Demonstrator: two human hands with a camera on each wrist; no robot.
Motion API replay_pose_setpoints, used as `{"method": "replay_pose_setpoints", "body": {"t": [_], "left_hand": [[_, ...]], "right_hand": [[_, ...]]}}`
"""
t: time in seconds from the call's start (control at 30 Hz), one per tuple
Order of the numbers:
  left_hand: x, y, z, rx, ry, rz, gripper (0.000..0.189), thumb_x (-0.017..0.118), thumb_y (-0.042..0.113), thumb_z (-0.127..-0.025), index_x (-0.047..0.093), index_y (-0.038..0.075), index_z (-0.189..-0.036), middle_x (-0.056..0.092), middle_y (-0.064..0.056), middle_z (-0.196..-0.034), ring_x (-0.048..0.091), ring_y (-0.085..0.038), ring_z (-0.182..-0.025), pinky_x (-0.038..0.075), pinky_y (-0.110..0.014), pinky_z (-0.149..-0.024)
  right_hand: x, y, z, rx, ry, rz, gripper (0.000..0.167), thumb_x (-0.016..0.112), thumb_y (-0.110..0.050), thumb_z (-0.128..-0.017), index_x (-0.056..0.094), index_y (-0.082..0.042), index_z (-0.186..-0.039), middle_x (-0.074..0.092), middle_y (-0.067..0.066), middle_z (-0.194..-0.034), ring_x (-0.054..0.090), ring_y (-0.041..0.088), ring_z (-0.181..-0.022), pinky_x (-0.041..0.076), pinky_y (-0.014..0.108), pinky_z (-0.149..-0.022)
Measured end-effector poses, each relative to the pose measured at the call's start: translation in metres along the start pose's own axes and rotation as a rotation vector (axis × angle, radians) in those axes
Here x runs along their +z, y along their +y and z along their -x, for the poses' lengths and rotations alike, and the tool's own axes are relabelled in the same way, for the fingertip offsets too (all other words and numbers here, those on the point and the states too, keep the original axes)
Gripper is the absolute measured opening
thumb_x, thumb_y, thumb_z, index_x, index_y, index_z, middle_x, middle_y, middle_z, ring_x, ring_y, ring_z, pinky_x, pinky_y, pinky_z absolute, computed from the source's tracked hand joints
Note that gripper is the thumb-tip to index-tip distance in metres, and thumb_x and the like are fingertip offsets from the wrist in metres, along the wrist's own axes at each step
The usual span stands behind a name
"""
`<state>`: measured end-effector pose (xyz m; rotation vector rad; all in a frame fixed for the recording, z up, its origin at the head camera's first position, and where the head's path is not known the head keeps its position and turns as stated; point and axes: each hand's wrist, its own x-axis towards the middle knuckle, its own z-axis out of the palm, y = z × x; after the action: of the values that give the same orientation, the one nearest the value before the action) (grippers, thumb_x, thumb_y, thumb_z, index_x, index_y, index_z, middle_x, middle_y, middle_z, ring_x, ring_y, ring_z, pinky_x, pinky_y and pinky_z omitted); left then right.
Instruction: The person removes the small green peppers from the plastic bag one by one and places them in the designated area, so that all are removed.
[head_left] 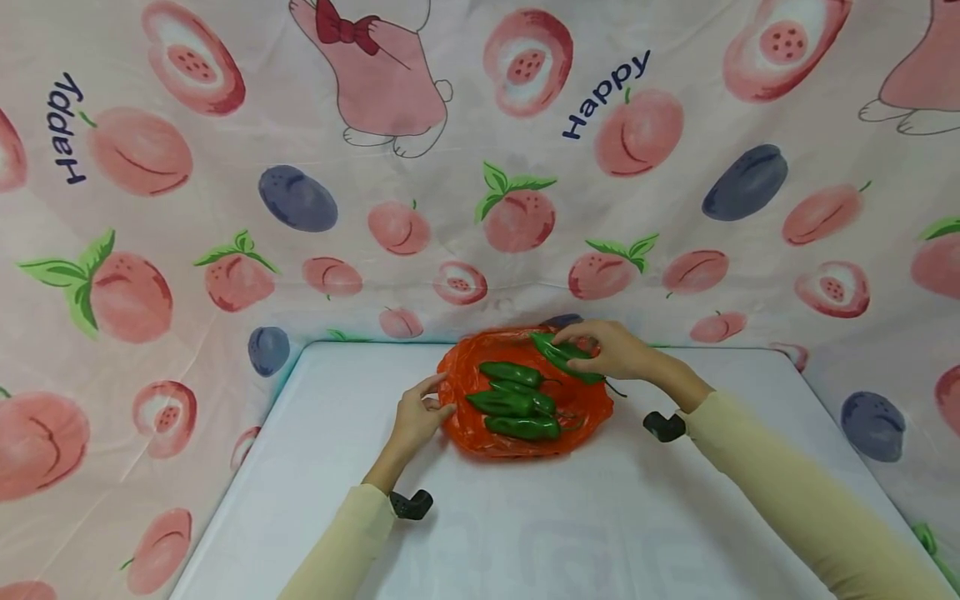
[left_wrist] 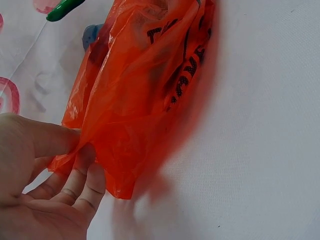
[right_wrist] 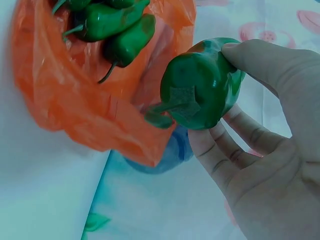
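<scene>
An orange plastic bag (head_left: 592, 410) lies spread near the back of the white table, with several green chili peppers (head_left: 522, 427) resting on it. At the bag's left edge, my left hand (head_left: 414, 414) pinches the thin plastic between thumb and fingers; in the left wrist view, black lettering shows on the bag (left_wrist: 130, 115). My right hand (head_left: 618, 354) grips one green pepper (right_wrist: 200, 82) over the bag's far right side. Its stem end faces the right wrist camera, thumb on one side and fingers beneath.
A white table (head_left: 315, 442) meets a hanging cloth (head_left: 450, 192) printed with peaches and plums just behind the bag. Each wrist wears a small black camera mount, seen below the left wrist (head_left: 411, 504) and by the right sleeve (head_left: 664, 427).
</scene>
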<state>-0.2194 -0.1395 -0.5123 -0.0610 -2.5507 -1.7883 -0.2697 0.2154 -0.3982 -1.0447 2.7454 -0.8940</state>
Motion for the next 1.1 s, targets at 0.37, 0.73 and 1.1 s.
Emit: {"method": "replay_pose_setpoints", "body": {"t": [0.37, 0.73, 1.1], "left_hand": [[0.000, -0.001, 0.000, 0.006, 0.003, -0.014, 0.059, 0.077, -0.005, -0.087, 0.060, 0.006, -0.143, 0.063, -0.019, -0.123, 0.065, -0.016, -0.078, 0.055, -0.022, -0.063], [-0.001, -0.003, 0.000, -0.014, -0.014, -0.003, 0.059, 0.077, -0.003, -0.089, 0.059, 0.009, -0.144, 0.061, -0.018, -0.124, 0.064, -0.017, -0.080, 0.056, -0.024, -0.065], [0.000, -0.003, 0.000, -0.013, 0.001, -0.016, 0.059, 0.078, -0.003, -0.088, 0.060, 0.009, -0.143, 0.062, -0.017, -0.123, 0.065, -0.017, -0.083, 0.056, -0.024, -0.065]], "right_hand": [[-0.011, 0.015, 0.018, 0.081, 0.034, 0.010, 0.039, 0.080, -0.011, -0.090, 0.070, -0.010, -0.128, 0.068, 0.014, -0.114, 0.068, 0.028, -0.091, 0.059, 0.044, -0.079], [-0.020, 0.028, 0.039, 0.156, 0.092, 0.013, 0.041, 0.080, -0.015, -0.091, 0.069, -0.011, -0.130, 0.069, 0.015, -0.116, 0.067, 0.027, -0.092, 0.059, 0.045, -0.078], [-0.024, 0.049, 0.058, 0.222, 0.141, -0.021, 0.042, 0.079, -0.018, -0.092, 0.068, -0.010, -0.132, 0.068, 0.022, -0.121, 0.068, 0.033, -0.095, 0.058, 0.039, -0.072]]}}
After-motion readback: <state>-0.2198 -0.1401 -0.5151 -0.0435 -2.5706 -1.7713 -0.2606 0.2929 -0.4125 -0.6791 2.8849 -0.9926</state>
